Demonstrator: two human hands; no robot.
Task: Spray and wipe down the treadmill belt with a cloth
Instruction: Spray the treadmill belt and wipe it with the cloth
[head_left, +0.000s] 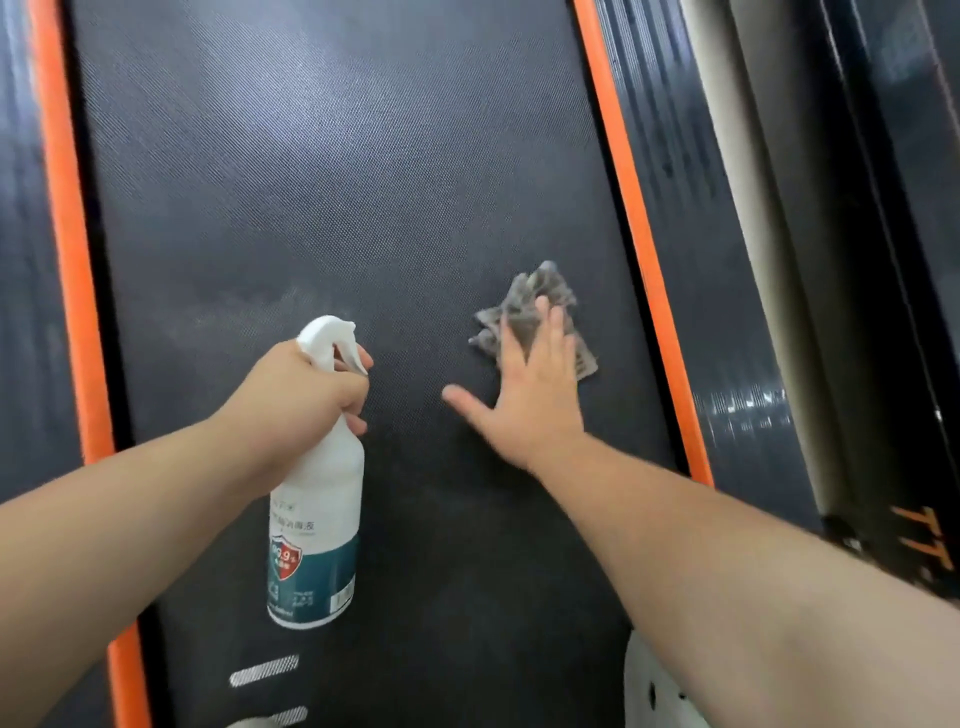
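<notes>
the left hand (311, 384) is closed around the neck of a white spray bottle (317, 499), one finger on the trigger, nozzle pointing over the dark treadmill belt (337, 182). the right hand (530, 395) is spread flat, fingers wide, and presses a crumpled grey cloth (535, 312) on the belt, near the right orange side strip (639, 244). a pale misty patch shows on the belt ahead of the bottle.

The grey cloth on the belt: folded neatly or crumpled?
Crumpled. The grey cloth lies bunched with uneven creases and ragged corners under the right hand's flat fingers.
</notes>
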